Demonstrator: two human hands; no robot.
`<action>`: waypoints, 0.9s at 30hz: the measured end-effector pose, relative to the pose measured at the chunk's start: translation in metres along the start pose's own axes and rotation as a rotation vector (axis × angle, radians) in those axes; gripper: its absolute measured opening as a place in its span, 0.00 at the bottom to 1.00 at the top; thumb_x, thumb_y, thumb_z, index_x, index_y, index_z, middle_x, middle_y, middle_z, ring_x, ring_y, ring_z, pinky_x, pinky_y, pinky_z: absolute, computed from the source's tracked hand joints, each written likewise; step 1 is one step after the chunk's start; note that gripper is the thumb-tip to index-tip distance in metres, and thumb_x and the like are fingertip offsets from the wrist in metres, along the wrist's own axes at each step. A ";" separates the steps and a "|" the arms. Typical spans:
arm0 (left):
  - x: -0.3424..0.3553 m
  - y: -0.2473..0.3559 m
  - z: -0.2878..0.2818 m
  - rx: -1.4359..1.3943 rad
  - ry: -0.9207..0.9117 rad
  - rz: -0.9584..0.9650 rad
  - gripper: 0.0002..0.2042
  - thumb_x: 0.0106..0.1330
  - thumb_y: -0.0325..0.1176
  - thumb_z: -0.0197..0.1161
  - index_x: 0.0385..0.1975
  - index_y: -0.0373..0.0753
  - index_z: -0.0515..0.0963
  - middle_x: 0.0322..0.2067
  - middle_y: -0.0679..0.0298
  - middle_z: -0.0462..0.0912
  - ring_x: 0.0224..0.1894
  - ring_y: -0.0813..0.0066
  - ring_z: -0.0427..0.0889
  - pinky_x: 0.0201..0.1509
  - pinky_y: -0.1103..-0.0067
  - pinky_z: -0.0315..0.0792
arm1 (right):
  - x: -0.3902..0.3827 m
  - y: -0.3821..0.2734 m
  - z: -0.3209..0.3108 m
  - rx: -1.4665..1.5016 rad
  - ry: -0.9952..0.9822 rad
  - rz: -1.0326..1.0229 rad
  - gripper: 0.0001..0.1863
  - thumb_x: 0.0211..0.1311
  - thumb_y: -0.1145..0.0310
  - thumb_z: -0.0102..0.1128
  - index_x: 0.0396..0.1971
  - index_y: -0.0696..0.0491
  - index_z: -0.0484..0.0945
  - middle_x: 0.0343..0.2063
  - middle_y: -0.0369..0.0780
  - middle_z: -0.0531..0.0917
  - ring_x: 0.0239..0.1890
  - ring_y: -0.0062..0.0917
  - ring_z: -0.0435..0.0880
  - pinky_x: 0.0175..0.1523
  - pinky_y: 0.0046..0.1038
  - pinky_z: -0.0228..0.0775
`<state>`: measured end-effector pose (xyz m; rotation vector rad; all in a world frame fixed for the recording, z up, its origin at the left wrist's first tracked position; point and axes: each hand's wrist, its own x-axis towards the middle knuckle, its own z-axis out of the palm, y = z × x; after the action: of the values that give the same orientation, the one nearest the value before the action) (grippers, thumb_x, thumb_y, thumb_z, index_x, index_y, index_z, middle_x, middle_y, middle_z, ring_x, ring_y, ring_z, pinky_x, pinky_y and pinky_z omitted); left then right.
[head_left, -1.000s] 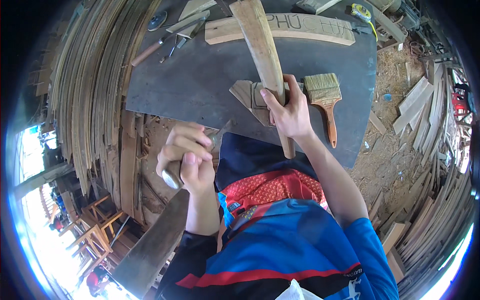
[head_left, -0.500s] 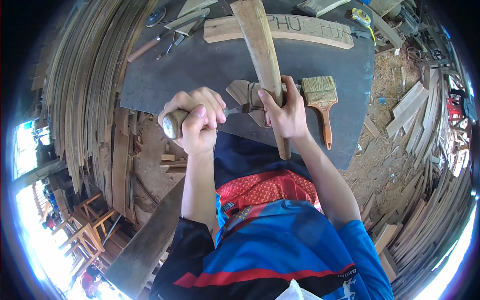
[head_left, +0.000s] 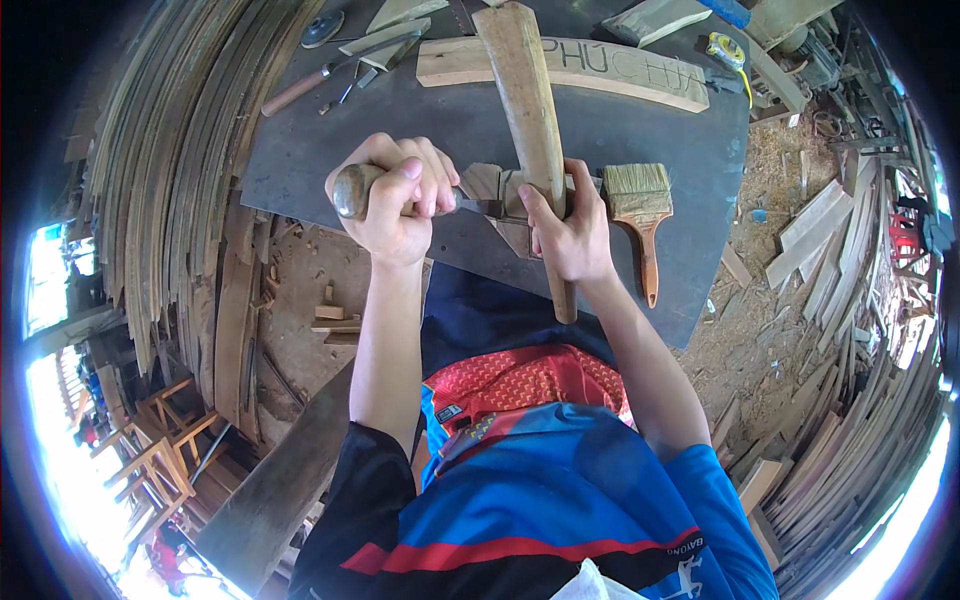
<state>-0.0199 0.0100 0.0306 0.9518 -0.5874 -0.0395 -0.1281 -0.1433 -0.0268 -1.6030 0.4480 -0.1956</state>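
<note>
**Chisel lies crosswise, its tip against the small wood pieces**

The chisel [head_left: 400, 195] sits in the upper centre of the frame, over the near part of the dark worktop [head_left: 300, 165]. Its long axis runs almost level, left to right, with the rounded wooden butt at the left and the metal end pointing right toward the small wood pieces [head_left: 492, 185]. The left hand [head_left: 395, 200] is curled tight around the handle, fingers folded over the top, so most of the handle is covered; only the butt and a short dark stretch of metal show.

Just right of it, the right hand [head_left: 568, 235] is wrapped around the long wooden slat [head_left: 535, 140], thumb along its left edge. The slat runs near to far, from below the hand up to the top centre of the frame, tilted slightly left at its far end. It crosses over the small wood pieces and hides where the chisel's cutting edge meets them; I cannot tell the exact point of contact.

Right of the hand lies a paintbrush [head_left: 640, 215], bristles away, handle toward the person.

Farther back, a carved wooden board [head_left: 470, 62] lies crosswise, partly covered by the slat. At the upper left of the worktop lie hand tools [head_left: 320, 82], too small to identify. Stacked wooden strips [head_left: 150, 200] curve down the left side.
</note>
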 end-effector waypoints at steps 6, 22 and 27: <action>0.000 0.002 0.010 0.099 0.011 -0.008 0.11 0.56 0.22 0.53 0.13 0.37 0.64 0.08 0.63 0.68 0.10 0.73 0.67 0.21 0.72 0.69 | 0.001 0.005 -0.001 -0.007 -0.006 0.001 0.24 0.64 0.61 0.65 0.50 0.61 0.69 0.17 0.41 0.80 0.14 0.23 0.80 0.21 0.28 0.71; -0.016 0.001 0.028 0.180 0.029 -0.024 0.12 0.57 0.13 0.58 0.14 0.34 0.67 0.14 0.66 0.71 0.16 0.84 0.68 0.20 0.81 0.62 | -0.016 -0.029 -0.025 0.209 -0.066 0.068 0.20 0.71 0.65 0.60 0.55 0.55 0.64 0.25 0.36 0.76 0.17 0.19 0.75 0.19 0.24 0.69; -0.016 -0.008 0.041 0.428 -0.057 0.023 0.10 0.56 0.19 0.63 0.18 0.33 0.70 0.14 0.63 0.73 0.19 0.79 0.73 0.25 0.80 0.67 | -0.053 -0.090 -0.095 0.103 -0.138 -0.176 0.17 0.72 0.69 0.57 0.53 0.61 0.66 0.27 0.39 0.80 0.23 0.21 0.80 0.27 0.24 0.73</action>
<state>-0.0516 -0.0209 0.0343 1.3622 -0.6732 0.0839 -0.1980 -0.2066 0.0778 -1.5436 0.1871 -0.2352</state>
